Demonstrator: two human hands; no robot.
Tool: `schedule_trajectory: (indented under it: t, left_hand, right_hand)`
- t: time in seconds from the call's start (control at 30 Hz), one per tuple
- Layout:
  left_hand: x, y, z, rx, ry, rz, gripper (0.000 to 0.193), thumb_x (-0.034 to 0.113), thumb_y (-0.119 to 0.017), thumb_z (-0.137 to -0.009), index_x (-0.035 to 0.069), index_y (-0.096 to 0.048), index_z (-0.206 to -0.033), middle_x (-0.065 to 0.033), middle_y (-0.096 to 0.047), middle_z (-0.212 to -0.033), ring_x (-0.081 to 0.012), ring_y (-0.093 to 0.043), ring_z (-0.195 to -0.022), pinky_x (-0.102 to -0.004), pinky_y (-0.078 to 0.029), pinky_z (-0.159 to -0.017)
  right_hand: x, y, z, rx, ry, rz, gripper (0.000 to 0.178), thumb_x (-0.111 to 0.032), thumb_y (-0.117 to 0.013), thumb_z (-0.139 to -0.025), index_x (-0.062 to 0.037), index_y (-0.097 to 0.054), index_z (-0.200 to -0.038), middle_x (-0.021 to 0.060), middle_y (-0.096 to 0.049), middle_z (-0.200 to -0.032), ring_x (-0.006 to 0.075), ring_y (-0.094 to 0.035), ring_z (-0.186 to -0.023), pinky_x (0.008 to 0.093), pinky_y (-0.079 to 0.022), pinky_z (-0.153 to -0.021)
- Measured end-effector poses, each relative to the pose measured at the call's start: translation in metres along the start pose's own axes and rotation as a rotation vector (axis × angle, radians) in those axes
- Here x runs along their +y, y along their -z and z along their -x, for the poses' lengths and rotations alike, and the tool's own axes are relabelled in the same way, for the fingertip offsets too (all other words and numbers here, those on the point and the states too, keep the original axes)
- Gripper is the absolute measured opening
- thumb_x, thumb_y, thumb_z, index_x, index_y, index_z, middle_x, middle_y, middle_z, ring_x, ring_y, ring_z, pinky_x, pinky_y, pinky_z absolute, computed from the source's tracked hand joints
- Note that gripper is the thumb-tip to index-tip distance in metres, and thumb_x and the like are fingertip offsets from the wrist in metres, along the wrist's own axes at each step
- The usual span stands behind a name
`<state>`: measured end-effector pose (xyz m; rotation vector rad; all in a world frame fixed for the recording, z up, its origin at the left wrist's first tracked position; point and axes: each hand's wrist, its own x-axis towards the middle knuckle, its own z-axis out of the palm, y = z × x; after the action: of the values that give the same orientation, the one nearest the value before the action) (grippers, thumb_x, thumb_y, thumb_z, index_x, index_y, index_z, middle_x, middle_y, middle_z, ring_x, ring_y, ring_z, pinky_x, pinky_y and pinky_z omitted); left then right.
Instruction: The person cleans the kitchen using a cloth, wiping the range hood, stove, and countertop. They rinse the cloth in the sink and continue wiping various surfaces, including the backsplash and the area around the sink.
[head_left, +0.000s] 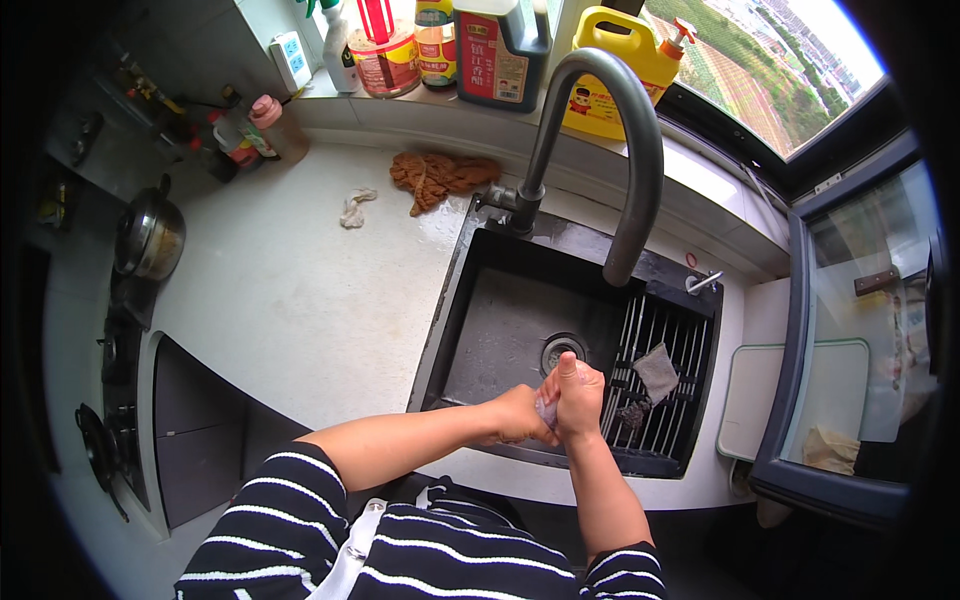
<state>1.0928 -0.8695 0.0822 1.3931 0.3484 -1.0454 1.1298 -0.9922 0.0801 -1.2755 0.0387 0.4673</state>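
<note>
My left hand [518,412] and my right hand [579,400] are pressed together over the near part of the dark sink [498,318]. Both are closed around a pale greyish-lilac thing [546,411]. Only a little of it shows between the fingers, so I cannot make out its kind. The thumb of my right hand points up. Just beyond the hands lies the round drain [562,352]. A tall dark faucet [645,180] arches over the basin, and no water runs from it.
A rack [640,335] across the sink's right side bears a grey sponge [656,374] and a dark scourer [632,414]. A brown cloth [440,180] and a white crumpled rag [356,208] lie on the counter [290,290]. An open window sash [795,370] juts in at right.
</note>
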Motion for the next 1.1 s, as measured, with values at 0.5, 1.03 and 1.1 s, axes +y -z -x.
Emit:
schedule_trajectory:
  t: [0.5,1.03,1.1]
  left_hand:
    - [-0.033,-0.01,-0.03,0.388,-0.217,-0.447,0.035,0.026,-0.065,-0.074,-0.007,-0.068,-0.085,-0.0317,-0.066,-0.092,-0.045,-0.064,-0.093,-0.0477,-0.051,-0.086]
    - [-0.001,0.016,0.037,0.165,-0.167,0.255,0.062,0.05,-0.076,-0.076,0.005,-0.055,-0.114,-0.0067,-0.058,-0.097,-0.0202,-0.057,-0.087,-0.0424,-0.054,-0.075]
    - [0.002,0.014,0.047,0.071,-0.149,0.502,0.066,0.061,-0.067,-0.08,0.01,-0.054,-0.121,-0.0069,-0.057,-0.103,-0.0206,-0.056,-0.094,-0.0462,-0.053,-0.081]
  right_hand:
    - [0.026,-0.004,-0.011,0.145,0.008,0.048,0.05,-0.025,-0.053,-0.099,-0.0105,-0.04,-0.053,0.0005,-0.043,-0.045,0.0094,-0.039,-0.037,0.028,-0.033,-0.038]
    - [-0.011,0.034,0.007,-0.125,-0.176,0.205,0.066,-0.059,-0.043,-0.096,-0.0093,-0.049,-0.139,0.0069,-0.06,-0.121,0.0165,-0.061,-0.103,0.0299,-0.052,-0.082]
    - [-0.016,0.039,0.009,-0.2,-0.026,0.367,0.065,-0.059,-0.044,-0.095,-0.0104,-0.05,-0.139,0.0065,-0.06,-0.121,0.0167,-0.062,-0.102,0.0303,-0.052,-0.082]
